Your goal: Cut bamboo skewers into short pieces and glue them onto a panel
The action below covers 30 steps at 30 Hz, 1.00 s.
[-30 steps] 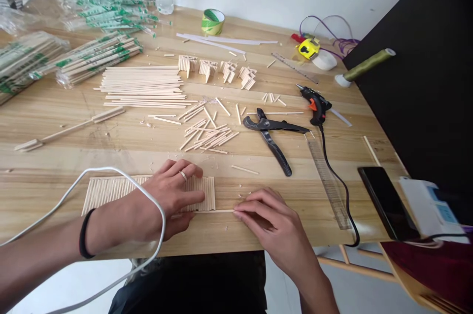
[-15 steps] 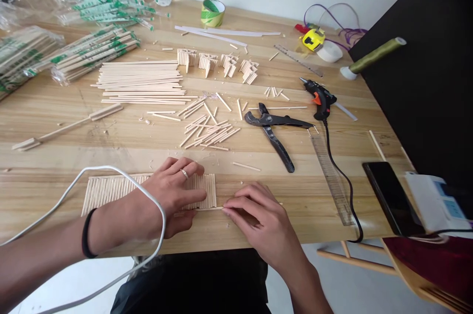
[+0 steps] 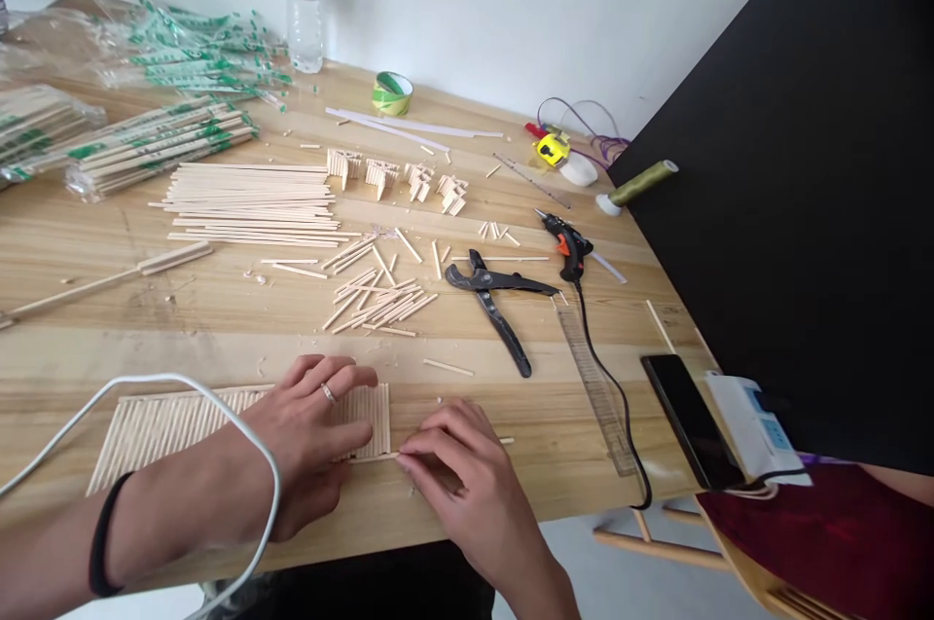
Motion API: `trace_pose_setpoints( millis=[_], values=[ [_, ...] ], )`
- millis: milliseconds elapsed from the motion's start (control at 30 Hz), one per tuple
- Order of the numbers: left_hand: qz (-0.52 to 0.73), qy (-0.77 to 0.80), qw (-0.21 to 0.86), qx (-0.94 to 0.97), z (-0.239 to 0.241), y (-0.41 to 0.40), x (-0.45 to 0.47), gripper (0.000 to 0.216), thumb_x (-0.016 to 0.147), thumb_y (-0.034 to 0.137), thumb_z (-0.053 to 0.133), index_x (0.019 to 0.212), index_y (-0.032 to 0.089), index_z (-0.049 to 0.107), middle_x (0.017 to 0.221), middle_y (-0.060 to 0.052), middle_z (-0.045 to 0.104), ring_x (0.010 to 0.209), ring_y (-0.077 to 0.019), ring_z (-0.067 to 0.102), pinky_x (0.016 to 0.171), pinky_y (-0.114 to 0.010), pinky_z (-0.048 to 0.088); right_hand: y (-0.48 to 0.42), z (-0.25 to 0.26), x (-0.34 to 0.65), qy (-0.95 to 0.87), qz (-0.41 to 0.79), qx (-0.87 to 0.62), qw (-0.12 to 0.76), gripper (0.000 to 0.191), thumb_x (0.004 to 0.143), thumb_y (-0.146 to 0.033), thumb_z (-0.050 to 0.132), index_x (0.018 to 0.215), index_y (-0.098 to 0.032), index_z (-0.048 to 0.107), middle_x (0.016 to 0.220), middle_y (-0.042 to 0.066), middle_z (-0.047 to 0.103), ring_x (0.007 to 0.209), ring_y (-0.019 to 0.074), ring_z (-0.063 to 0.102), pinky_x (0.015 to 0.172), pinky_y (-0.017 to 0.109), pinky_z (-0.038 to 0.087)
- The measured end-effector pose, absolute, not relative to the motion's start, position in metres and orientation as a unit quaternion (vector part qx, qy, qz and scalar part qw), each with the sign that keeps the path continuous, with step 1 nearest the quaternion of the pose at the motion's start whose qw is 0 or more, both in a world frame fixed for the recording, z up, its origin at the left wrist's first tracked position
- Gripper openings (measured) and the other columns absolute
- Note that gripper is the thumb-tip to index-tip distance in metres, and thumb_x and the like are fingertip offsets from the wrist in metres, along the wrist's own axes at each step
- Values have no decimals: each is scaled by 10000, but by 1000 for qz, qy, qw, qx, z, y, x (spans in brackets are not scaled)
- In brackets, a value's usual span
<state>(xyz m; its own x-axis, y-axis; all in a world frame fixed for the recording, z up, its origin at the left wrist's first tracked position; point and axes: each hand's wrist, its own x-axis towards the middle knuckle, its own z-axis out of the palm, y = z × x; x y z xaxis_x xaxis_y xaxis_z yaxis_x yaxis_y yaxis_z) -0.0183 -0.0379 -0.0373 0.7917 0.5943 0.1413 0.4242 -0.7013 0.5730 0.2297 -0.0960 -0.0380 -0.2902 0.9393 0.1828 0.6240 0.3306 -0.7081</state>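
Note:
A flat panel of thin wooden sticks [image 3: 171,435] laid side by side is near the table's front edge. Across its right part lies my left hand [image 3: 313,435], fingers spread and pressing down, thumb by the front edge. My right hand [image 3: 463,464] pinches a long wooden stick [image 3: 376,459] between thumb and fingertips, just off the panel's right front corner. That stick runs along the panel's front edge; its other end [image 3: 506,441] shows right of my right hand. My left palm and wrist hide part of the panel.
Cut sticks [image 3: 386,304], a black cutter [image 3: 496,294], a glue gun [image 3: 569,245] and a ruler [image 3: 598,396] lie beyond my hands. A white cable [image 3: 248,430] loops over my left forearm. At right is a phone [image 3: 690,420]; small stick assemblies [image 3: 380,174] stand farther back.
The view has tilted up and turned right, so the table's contents sit lower and farther left. Both hands keep nearly the same places on the panel and stick.

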Motion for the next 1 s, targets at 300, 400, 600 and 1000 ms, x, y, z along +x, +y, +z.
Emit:
trace_pose_setpoints(
  millis=[300,400,600,1000],
  values=[
    [154,215,243,933,-39,-33,-19,674,744,105,703,1378,315,617,1351,-117,572,1248,-362,507,1051,-541,399,-98,-39,230,-758,258,-523,293,136,976,-130,702,884,-230,707,859,26,661,852,212,612,819,403,518],
    [160,191,233,940,-39,-31,-22,600,807,120,700,1354,364,660,1349,-107,572,1254,-364,502,1045,-542,401,-97,-39,231,-757,255,-524,296,144,981,-131,693,877,-231,695,859,27,660,848,214,610,825,411,520],
    [172,195,242,935,-40,-31,-22,452,804,130,698,1185,369,752,1277,-88,619,1237,-360,523,1016,-532,399,-99,-39,226,-755,266,-526,289,139,972,-119,702,884,-226,704,865,26,667,861,219,613,834,406,518],
    [257,235,219,911,-51,-38,-12,296,796,146,735,958,387,791,1173,-23,660,1149,-298,572,1025,-485,378,9,-20,378,-494,105,-760,408,386,1082,-463,492,1108,-156,724,1067,109,760,993,260,723,889,410,592]
  ],
)
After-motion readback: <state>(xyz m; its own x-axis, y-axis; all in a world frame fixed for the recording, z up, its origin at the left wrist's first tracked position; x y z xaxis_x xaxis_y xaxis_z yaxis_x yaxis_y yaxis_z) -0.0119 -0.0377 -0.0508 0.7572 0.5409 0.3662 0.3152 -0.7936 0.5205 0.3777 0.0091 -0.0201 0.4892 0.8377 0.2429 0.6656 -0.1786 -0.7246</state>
